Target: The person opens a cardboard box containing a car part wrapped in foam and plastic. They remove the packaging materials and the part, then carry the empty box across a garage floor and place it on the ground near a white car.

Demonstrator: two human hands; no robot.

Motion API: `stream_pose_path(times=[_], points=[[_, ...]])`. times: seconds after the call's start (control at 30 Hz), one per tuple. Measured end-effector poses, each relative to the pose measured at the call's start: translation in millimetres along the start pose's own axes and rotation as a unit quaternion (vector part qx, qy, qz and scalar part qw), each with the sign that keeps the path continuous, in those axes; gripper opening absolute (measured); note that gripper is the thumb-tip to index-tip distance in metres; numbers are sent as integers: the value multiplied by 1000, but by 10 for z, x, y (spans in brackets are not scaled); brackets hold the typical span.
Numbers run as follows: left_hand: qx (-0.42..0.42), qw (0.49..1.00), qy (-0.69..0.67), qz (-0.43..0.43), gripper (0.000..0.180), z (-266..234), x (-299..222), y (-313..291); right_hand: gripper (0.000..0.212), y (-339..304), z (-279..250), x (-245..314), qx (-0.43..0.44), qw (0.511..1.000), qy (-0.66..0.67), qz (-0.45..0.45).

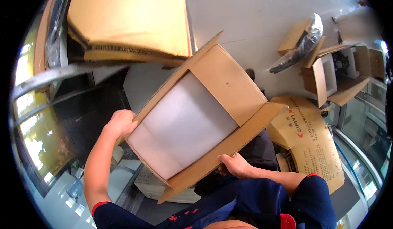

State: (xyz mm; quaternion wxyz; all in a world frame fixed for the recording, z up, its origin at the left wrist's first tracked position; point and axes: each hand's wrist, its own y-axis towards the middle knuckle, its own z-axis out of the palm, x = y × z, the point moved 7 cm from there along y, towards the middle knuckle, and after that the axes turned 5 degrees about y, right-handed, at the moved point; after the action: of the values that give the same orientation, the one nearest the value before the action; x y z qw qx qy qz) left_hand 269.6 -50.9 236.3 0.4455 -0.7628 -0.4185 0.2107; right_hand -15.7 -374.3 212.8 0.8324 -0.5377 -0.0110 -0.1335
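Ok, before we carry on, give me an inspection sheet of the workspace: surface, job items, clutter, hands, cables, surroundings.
Surface: grey floor visible beyond the box; whatever supports the box is hidden.
Job items: open cardboard box, tilted, flaps spread, with white material inside; what lies beneath cannot be told.
Clutter: large brown carton upper left; printed carton at right; open carton and plastic-wrapped dark item upper right.
Hands: left hand grips the box's left corner; right hand grips the flap nearest the body.
Cables: nothing seen that is clearly one.
Surroundings: metal rail at left; bright glazing at both sides.
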Motion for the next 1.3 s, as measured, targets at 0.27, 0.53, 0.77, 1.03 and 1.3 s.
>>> stream_pose_path(times=[0.27,0.53,0.77,1.03,1.3], points=[[59,996,-27,-69,41,-1526,-428,-52,40,-994,-1100,1853,-70,965,-235,-98],[4,996,-74,-57,40,-2863,-392,-137,46,-2217,-1335,3795,-49,917,-367,-152],[2,982,-94,-165,51,-4184,-578,-100,45,-2449,-1715,5114,-63,905,-383,-172],[5,975,-105,-195,56,-4920,-384,756,48,-1994,-2305,6422,-91,900,-401,-145],[47,962,-172,-206,57,-6041,-548,1462,44,-1616,-2946,7707,-46,916,-397,-38]])
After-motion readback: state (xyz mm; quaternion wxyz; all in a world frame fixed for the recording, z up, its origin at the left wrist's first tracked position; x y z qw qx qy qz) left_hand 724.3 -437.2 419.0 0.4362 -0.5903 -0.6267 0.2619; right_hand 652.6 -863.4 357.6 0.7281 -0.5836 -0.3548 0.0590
